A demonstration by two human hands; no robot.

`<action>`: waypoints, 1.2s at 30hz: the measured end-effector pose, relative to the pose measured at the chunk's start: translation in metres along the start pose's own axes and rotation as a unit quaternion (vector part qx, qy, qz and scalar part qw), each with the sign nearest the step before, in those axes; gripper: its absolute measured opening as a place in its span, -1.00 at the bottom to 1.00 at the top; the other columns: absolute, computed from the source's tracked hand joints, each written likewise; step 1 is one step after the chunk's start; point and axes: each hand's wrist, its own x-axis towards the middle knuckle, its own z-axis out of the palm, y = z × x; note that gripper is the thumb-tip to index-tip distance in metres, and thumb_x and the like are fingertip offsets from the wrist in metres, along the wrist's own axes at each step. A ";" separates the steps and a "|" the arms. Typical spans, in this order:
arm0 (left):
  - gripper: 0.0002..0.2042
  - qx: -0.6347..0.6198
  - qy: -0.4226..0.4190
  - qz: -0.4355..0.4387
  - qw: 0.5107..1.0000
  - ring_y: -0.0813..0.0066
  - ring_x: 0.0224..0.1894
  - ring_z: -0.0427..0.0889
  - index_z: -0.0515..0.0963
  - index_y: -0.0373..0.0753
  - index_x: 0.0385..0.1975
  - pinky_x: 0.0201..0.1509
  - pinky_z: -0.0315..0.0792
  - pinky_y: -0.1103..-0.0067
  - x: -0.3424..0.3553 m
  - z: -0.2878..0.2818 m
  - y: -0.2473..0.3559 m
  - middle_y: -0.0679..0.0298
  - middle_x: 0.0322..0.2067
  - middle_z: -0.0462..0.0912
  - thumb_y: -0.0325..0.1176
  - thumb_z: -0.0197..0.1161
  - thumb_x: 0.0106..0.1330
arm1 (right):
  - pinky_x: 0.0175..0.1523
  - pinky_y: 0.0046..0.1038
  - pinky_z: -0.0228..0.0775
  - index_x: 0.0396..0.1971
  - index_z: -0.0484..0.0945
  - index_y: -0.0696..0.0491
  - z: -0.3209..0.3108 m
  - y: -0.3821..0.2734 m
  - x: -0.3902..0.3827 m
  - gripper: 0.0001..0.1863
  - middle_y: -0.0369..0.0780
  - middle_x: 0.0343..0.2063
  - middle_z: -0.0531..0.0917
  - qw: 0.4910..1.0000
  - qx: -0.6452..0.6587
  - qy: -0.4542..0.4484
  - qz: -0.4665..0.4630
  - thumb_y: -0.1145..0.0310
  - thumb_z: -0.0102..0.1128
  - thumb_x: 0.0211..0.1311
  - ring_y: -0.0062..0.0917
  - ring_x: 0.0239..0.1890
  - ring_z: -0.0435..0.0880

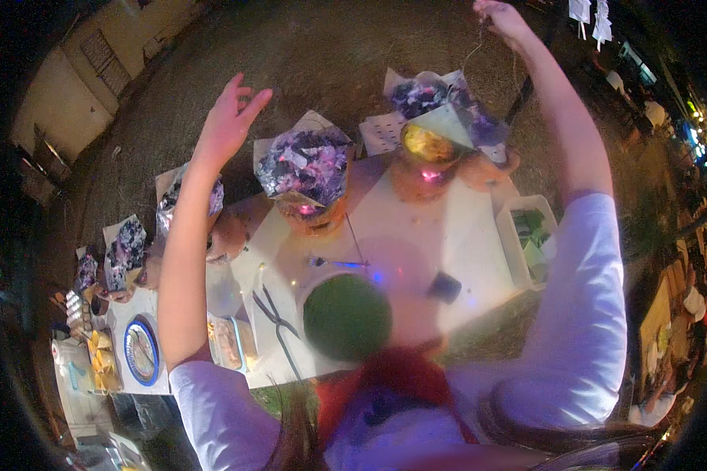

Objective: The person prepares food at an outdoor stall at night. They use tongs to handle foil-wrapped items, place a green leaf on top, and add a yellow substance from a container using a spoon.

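Observation:
My left hand (234, 118) is raised past the far side of a long white table (401, 228), its fingers apart and nothing in it. Far right, my right hand (504, 20) is lifted near the top edge with its fingers bent together; a thin pale strand hangs just by them, but what they hold is unclear. Between my arms stands a clay stove (314, 216) topped with dark, silvery crinkled pieces (305, 161) and a pinkish glow below. To its right, another clay stove (424, 180) carries a yellow rounded thing (426, 144) under similar silvery pieces (420, 96).
Metal tongs (275, 316) lie beside a round green tray (347, 318) near me. A dark square piece (445, 287) and a white bin (507, 228) with green contents are rightward. At left are a blue-rimmed plate (141, 351), a clear food container (232, 343) and more foil-topped stoves (126, 251).

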 end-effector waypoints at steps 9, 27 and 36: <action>-0.58 -0.120 0.088 -0.021 0.989 0.43 -0.02 0.42 0.19 -0.29 0.14 0.04 0.29 0.53 -0.132 -0.034 0.052 0.12 -0.07 0.46 -0.42 0.02 0.27 | -0.25 -0.56 0.16 -0.38 0.50 -0.06 0.003 -0.005 -0.001 -0.74 -0.45 -0.47 0.47 0.992 -0.109 0.055 0.026 0.10 -0.08 0.22 -0.71 -0.38 0.36; -0.47 -0.292 0.190 -0.296 0.889 0.42 -0.12 0.45 -0.07 -0.14 0.26 -0.07 0.33 0.49 -0.380 0.049 -0.012 0.16 -0.19 0.45 -0.30 -0.08 0.34 | -0.17 -0.53 0.30 -0.40 0.55 0.10 -0.091 0.122 -0.043 -0.64 -0.28 -0.45 0.60 0.957 -0.215 0.184 0.069 0.10 -0.06 0.23 -0.56 -0.33 0.53; -0.42 -0.239 0.184 -0.457 0.837 0.37 -0.20 0.51 -0.17 -0.09 0.28 -0.16 0.38 0.44 -0.431 0.054 -0.049 0.12 -0.23 0.46 -0.24 -0.08 0.33 | -0.25 -0.66 0.25 -0.35 0.52 0.16 -0.090 0.197 -0.110 -0.66 -0.41 -0.50 0.52 0.954 -0.112 0.261 0.098 0.15 -0.03 0.26 -0.74 -0.41 0.42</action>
